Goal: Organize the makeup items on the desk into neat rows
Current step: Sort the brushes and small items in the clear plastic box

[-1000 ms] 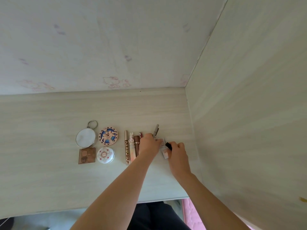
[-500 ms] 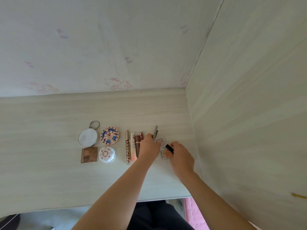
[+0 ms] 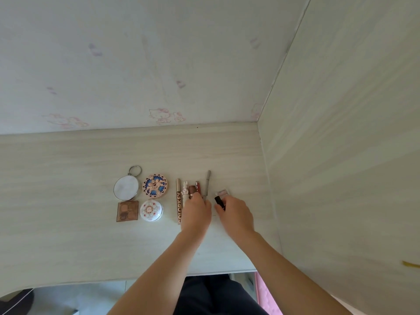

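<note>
Makeup lies on the pale wooden desk (image 3: 68,223). At the left sit a round mirror (image 3: 126,187), a blue patterned compact (image 3: 155,185), a brown square palette (image 3: 127,211) and a white round compact (image 3: 151,210). To their right lie a COLORKEY tube (image 3: 178,201), a white bunny tube (image 3: 185,189), two brown lipsticks (image 3: 195,188) and a grey pencil (image 3: 207,183). My left hand (image 3: 196,212) covers their near ends and pinches the pencil. My right hand (image 3: 236,214) grips a small black tube (image 3: 219,201) just in front of a small clear pink box (image 3: 223,192).
A back wall (image 3: 159,64) with faint cartoon stickers rises behind the desk. A wooden side panel (image 3: 341,155) closes off the right. The desk's front edge (image 3: 136,278) runs below my arms, with dark trousers and a pink surface under it.
The grey pencil has swung from tilted to straight beside the lipsticks. My right hand has drawn back a little with the black tube, uncovering the clear pink box.
</note>
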The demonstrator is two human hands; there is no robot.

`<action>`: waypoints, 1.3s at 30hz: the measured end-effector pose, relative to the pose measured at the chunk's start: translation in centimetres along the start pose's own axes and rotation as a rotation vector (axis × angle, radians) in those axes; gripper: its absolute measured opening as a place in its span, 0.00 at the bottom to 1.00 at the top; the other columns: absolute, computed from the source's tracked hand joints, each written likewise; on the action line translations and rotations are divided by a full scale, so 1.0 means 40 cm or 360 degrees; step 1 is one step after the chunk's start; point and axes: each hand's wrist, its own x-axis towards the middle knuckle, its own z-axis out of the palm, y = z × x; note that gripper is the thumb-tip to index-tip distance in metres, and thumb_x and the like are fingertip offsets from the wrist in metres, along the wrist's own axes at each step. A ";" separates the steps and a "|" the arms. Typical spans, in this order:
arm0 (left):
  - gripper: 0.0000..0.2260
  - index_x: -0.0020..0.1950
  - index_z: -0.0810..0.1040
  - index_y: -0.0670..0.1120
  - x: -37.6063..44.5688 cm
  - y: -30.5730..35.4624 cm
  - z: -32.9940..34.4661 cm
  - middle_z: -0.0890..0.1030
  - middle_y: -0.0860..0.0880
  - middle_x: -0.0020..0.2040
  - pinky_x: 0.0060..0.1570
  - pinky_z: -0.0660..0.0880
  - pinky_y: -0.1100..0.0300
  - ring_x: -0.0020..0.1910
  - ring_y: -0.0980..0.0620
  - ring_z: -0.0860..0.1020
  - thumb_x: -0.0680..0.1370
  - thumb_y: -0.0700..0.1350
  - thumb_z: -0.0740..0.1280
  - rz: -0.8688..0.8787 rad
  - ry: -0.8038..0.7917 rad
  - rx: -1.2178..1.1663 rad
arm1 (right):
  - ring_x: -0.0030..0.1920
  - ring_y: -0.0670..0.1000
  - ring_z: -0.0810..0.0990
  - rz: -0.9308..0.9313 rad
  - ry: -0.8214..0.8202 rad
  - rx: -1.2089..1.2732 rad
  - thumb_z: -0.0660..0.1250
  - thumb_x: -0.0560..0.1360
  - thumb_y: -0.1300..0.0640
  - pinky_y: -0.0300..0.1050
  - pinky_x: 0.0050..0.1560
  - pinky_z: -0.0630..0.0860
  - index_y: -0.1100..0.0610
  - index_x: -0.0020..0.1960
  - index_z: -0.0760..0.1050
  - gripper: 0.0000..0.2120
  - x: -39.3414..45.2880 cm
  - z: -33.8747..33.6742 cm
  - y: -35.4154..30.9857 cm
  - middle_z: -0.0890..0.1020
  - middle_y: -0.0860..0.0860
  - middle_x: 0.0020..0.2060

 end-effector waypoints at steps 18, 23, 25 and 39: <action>0.14 0.42 0.76 0.47 -0.046 -0.055 0.022 0.83 0.49 0.40 0.44 0.77 0.55 0.42 0.47 0.80 0.77 0.56 0.58 0.0032 -0.0136 0.0487 | 0.42 0.54 0.78 -0.0057 -0.0064 0.0022 0.64 0.78 0.55 0.45 0.39 0.74 0.58 0.54 0.73 0.08 -0.006 -0.001 0.000 0.80 0.54 0.43; 0.15 0.40 0.75 0.50 -0.058 -0.078 0.031 0.82 0.47 0.49 0.42 0.77 0.55 0.41 0.49 0.80 0.77 0.58 0.58 0.0052 -0.0127 0.0579 | 0.44 0.53 0.79 -0.0087 -0.0041 -0.0031 0.64 0.78 0.54 0.45 0.41 0.75 0.57 0.53 0.74 0.08 -0.013 0.002 -0.003 0.81 0.53 0.44; 0.15 0.40 0.75 0.50 -0.060 -0.079 0.027 0.82 0.47 0.49 0.42 0.77 0.55 0.40 0.49 0.80 0.77 0.58 0.58 0.0063 -0.0130 0.0598 | 0.45 0.54 0.79 -0.0090 -0.0036 -0.0023 0.64 0.78 0.54 0.45 0.41 0.75 0.58 0.52 0.74 0.08 -0.013 0.003 -0.004 0.81 0.53 0.44; 0.13 0.48 0.77 0.47 -0.098 -0.077 -0.023 0.80 0.49 0.47 0.45 0.77 0.55 0.44 0.48 0.79 0.79 0.54 0.59 0.0137 -0.0097 0.0514 | 0.40 0.51 0.79 -0.0134 -0.0015 0.0116 0.61 0.78 0.59 0.46 0.42 0.78 0.57 0.50 0.76 0.06 -0.052 -0.027 0.012 0.82 0.52 0.43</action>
